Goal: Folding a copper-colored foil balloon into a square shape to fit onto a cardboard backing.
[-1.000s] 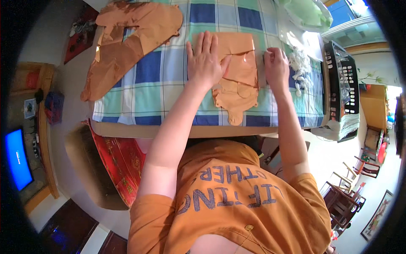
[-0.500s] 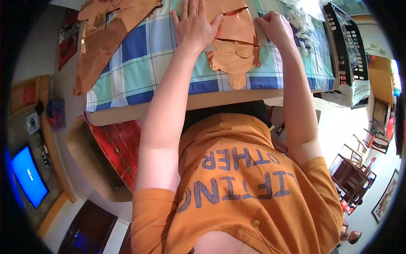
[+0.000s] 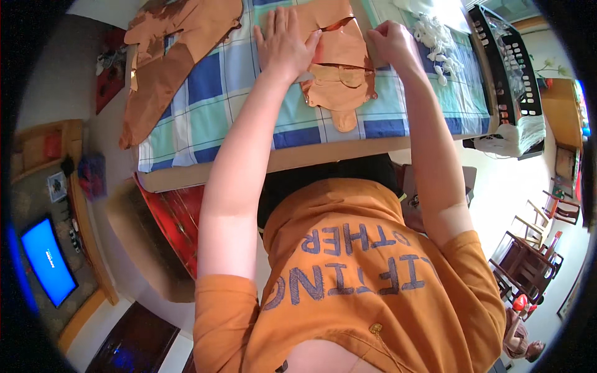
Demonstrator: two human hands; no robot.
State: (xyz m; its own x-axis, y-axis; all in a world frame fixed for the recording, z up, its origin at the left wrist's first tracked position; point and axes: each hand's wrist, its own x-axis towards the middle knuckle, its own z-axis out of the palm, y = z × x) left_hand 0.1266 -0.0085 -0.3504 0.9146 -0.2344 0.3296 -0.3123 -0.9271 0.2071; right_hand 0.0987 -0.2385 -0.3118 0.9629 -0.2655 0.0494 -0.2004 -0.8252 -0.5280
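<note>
A flat, uninflated copper-coloured foil balloon (image 3: 339, 84) lies on the checked cloth, its rounded tab toward me. Creases and an upper fold break up its shiny surface. My left hand (image 3: 286, 46) rests flat along its left side, open, fingers stretched away from me and thumb on the foil. At the right edge, my right hand (image 3: 396, 46) is closed, thumb and fingers pinched together. What sits between those fingertips, if anything, is too small to make out. More copper foil balloons (image 3: 165, 81) lie loosely overlapped to the left.
Blue, green and white checked cloth (image 3: 205, 81) covers the table. White strings (image 3: 438, 46) lie tangled at the right, beside a black slotted crate (image 3: 510, 68). A red wooden surface (image 3: 177, 214) is below the table's left edge. Another person (image 3: 519, 336) appears far right.
The whole view has shifted slightly. My left hand stays flat at the foil, and my right hand remains pinched at its right edge, with little visible movement.
</note>
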